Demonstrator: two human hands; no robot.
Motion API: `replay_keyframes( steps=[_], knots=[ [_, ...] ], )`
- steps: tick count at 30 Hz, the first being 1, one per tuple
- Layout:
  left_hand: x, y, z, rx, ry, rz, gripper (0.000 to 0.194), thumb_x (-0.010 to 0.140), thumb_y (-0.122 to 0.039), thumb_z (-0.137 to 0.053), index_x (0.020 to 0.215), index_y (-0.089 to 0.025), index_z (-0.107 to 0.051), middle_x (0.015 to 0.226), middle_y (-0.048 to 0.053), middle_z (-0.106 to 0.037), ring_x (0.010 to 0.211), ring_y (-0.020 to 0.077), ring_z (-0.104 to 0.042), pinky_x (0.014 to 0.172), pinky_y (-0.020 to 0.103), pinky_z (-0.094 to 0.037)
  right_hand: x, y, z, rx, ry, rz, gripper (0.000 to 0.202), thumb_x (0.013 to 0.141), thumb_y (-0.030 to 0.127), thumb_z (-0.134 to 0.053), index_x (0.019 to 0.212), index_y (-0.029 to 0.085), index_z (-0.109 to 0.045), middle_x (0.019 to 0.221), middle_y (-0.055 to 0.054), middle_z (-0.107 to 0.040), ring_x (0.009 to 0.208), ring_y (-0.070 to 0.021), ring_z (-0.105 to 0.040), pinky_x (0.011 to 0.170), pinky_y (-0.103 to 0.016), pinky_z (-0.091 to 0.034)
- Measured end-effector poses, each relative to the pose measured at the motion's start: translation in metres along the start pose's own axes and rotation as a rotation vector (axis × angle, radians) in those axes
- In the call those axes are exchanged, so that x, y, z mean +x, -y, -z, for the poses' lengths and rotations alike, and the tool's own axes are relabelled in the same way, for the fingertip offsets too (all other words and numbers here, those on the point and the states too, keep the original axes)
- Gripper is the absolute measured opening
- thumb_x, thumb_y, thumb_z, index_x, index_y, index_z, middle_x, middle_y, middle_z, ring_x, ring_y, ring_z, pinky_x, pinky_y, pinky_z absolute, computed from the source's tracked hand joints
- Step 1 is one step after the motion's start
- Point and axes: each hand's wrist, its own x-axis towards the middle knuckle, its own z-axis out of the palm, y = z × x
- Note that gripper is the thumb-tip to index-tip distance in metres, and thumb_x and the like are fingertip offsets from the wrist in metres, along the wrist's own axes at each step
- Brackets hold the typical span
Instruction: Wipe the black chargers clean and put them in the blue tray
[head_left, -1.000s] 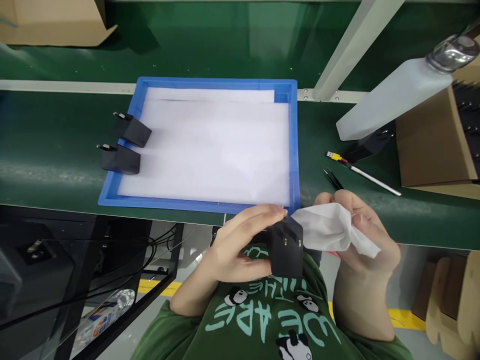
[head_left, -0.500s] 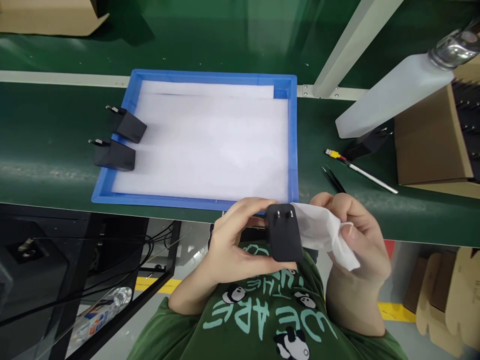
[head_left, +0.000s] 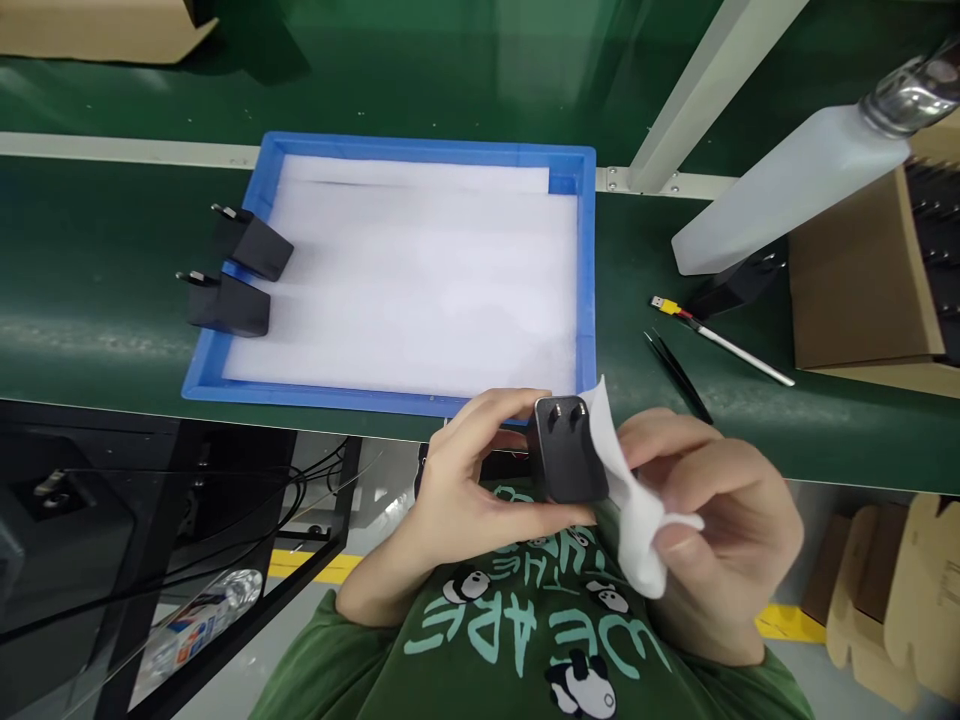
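Between thumb and fingers, my left hand (head_left: 469, 490) grips a black power adapter (head_left: 568, 455), its two metal prongs facing up toward me. My right hand (head_left: 716, 520) pinches a crumpled white cloth (head_left: 634, 520), whose upper edge stands along the adapter's right side. Both hands are in front of the bench edge, below the blue tray (head_left: 390, 402). On the tray's left rim sit two more black adapters, an upper one (head_left: 259, 245) and a lower one (head_left: 232, 305), prongs pointing left.
Right of the tray lie black tweezers (head_left: 675, 372) and a white cable with a yellow USB plug (head_left: 739, 350). Behind them a white spray bottle (head_left: 787, 190) leans beside another black adapter (head_left: 739, 285) and a cardboard box (head_left: 862, 280). White sheets (head_left: 420, 280) line the tray.
My right hand has shifted right and slightly down, and the cloth now stands more upright beside the adapter. The adapter in my left hand has tilted slightly.
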Motion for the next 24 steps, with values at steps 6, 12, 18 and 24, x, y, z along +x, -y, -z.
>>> replay_keyframes(
  steps=[6, 12, 18, 24],
  knots=[
    [-0.001, -0.006, 0.000, 0.045, 0.012, 0.052, 0.071, 0.067, -0.021, -0.095, 0.133, -0.028, -0.069, 0.114, 0.006, -0.073, 0.097, 0.0190, -0.069, 0.078, 0.023, -0.064, 0.011, 0.004, -0.005, -0.428, 0.268, 0.277, 0.024, 0.099, 0.011, -0.063, 0.122, 0.008, -0.071, 0.115, -0.011, -0.069, 0.104, -0.0208, -0.064, 0.088, -0.037, -0.058],
    [-0.002, -0.007, -0.002, -0.091, 0.048, 0.147, 0.071, 0.063, -0.014, -0.094, 0.128, -0.030, -0.072, 0.109, 0.004, -0.072, 0.097, 0.0190, -0.067, 0.077, 0.022, -0.063, 0.009, -0.010, 0.002, -0.299, 0.206, 0.419, 0.023, 0.093, 0.002, -0.068, 0.112, 0.012, -0.077, 0.107, -0.005, -0.075, 0.087, -0.0162, -0.068, 0.072, -0.031, -0.065],
    [0.002, -0.014, -0.007, -0.350, 0.088, 0.369, 0.078, 0.051, -0.005, -0.098, 0.120, -0.035, -0.077, 0.109, 0.000, -0.076, 0.095, 0.0167, -0.069, 0.075, 0.019, -0.062, 0.013, -0.022, 0.012, -0.137, 0.124, 0.480, 0.021, 0.098, 0.007, -0.062, 0.111, 0.009, -0.078, 0.094, -0.008, -0.077, 0.077, -0.0151, -0.073, 0.063, -0.026, -0.067],
    [0.002, -0.017, -0.005, -0.499, 0.063, 0.489, 0.070, 0.051, -0.006, -0.098, 0.114, -0.031, -0.081, 0.101, 0.000, -0.080, 0.083, 0.0143, -0.070, 0.066, 0.016, -0.058, 0.003, -0.034, 0.018, -0.138, 0.029, 0.421, 0.025, 0.097, 0.010, -0.065, 0.119, 0.010, -0.078, 0.097, -0.010, -0.076, 0.076, -0.0165, -0.072, 0.059, -0.030, -0.063]
  ],
)
